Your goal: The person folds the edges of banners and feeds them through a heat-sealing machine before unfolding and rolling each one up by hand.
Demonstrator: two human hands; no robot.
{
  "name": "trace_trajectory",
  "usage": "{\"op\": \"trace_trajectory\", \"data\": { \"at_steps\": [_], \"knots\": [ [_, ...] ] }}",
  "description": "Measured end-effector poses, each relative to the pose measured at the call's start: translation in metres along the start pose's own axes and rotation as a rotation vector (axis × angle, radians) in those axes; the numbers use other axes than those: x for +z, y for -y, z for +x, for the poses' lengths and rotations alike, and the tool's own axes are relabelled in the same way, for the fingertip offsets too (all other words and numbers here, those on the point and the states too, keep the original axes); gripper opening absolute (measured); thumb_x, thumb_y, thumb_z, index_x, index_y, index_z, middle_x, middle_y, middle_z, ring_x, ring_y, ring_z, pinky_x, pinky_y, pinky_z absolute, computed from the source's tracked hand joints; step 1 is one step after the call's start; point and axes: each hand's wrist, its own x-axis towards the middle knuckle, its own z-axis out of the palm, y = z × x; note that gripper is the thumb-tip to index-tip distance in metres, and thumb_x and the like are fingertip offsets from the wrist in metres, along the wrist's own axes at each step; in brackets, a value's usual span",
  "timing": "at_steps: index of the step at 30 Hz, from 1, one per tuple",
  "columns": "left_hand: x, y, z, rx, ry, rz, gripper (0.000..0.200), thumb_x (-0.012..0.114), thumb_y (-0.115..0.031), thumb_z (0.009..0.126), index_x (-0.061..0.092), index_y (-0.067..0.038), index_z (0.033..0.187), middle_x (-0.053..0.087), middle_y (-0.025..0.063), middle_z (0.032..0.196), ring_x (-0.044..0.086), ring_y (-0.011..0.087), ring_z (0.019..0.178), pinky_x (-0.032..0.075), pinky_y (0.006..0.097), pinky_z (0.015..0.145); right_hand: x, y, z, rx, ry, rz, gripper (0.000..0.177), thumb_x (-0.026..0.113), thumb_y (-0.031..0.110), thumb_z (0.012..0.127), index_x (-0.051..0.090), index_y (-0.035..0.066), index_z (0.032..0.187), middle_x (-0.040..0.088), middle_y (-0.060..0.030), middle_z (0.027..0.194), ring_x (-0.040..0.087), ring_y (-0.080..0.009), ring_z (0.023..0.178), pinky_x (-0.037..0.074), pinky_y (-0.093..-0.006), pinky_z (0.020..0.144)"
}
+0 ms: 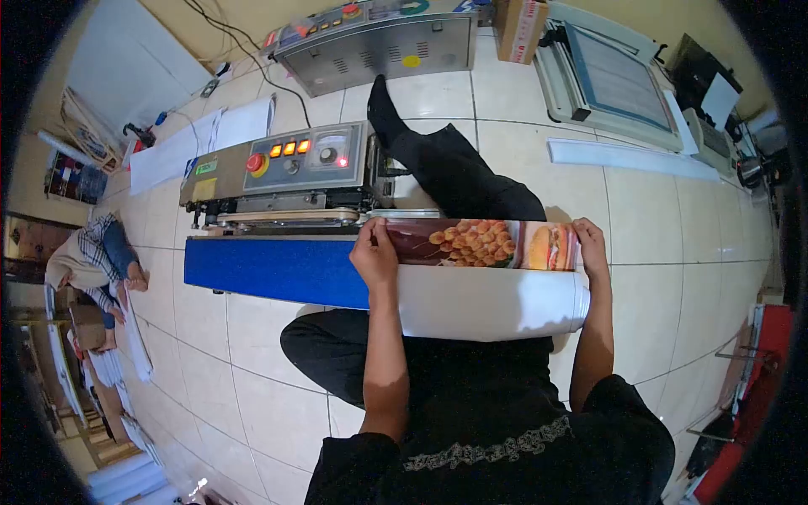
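Observation:
A printed banner (475,242) with pictures of fried balls and a burger is stretched between my hands, its white part (488,303) folded over my lap. My left hand (374,252) pinches its upper left edge, at the right end of a band sealer's blue conveyor belt (273,268). At the upper right corner, my right hand (592,246) is closed on the banner's edge. The band sealer (282,172) lies just beyond and left of the banner, with lit orange switches, a red knob and a dial on its panel. Its sealing slot faces the conveyor side.
My outstretched leg (471,172) lies beyond the banner. A second metal machine (379,55) stands against the wall, beside a cardboard box (520,29) and a framed panel (610,76). A long white strip (631,158) lies on the tiles. Another person (93,261) sits at far left.

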Motion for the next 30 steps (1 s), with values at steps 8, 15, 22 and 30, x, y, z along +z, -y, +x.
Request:
{"op": "trace_trajectory", "data": {
  "at_steps": [8,15,22,30],
  "knots": [
    [0.0,-0.008,0.005,0.071,0.036,0.081,0.014,0.068,-0.016,0.087,0.069,-0.004,0.094,0.069,0.0153,0.079,0.066,0.0308,0.067,0.052,0.0365,0.06,0.008,0.006,-0.001,0.012,-0.121,0.194,0.028,0.053,0.022,0.097,0.051,0.012,0.071,0.046,0.0068,0.066,0.039,-0.004,0.062,0.035,-0.0214,0.058],
    [-0.006,-0.009,0.001,0.213,0.048,0.321,0.012,0.068,-0.013,0.086,0.069,-0.007,0.097,0.069,0.0143,0.079,0.067,0.0283,0.068,0.052,0.0348,0.064,0.018,0.02,-0.01,0.078,-0.149,0.241,0.026,0.051,0.023,0.098,0.053,0.011,0.075,0.051,0.0052,0.068,0.044,-0.0041,0.062,0.039,-0.0214,0.059],
    [-0.01,0.017,-0.002,-0.307,0.083,-0.471,0.013,0.067,-0.004,0.087,0.054,-0.005,0.088,0.048,-0.0053,0.068,0.039,0.0034,0.063,0.032,0.0196,0.055,0.025,0.023,-0.005,0.086,-0.125,0.27,0.027,0.048,0.024,0.1,0.055,0.01,0.077,0.053,0.0047,0.071,0.045,-0.0038,0.063,0.04,-0.0204,0.06],
    [-0.02,0.048,0.02,-0.261,-0.037,-0.583,0.028,0.069,-0.002,0.083,0.043,-0.01,0.078,0.037,-0.005,0.072,0.035,0.0061,0.066,0.032,0.0207,0.06,0.037,0.031,0.015,-0.018,0.04,0.053,0.027,0.05,0.024,0.099,0.056,0.007,0.08,0.052,0.0046,0.074,0.045,-0.0045,0.071,0.04,-0.0221,0.065]
  ]
}}
